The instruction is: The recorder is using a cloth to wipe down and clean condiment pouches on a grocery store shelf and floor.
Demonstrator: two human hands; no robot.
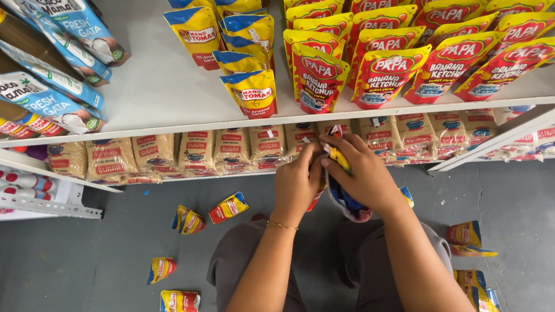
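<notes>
Both hands, left hand [296, 187] and right hand [363, 178], clamp their fingers on a bundle of pouches [342, 194]; with so many pouches under the fingers, one may slip down to the floor [65, 278].

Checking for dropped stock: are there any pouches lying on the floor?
Yes, several yellow pouches lie scattered on the grey floor around the person's knees.
</notes>
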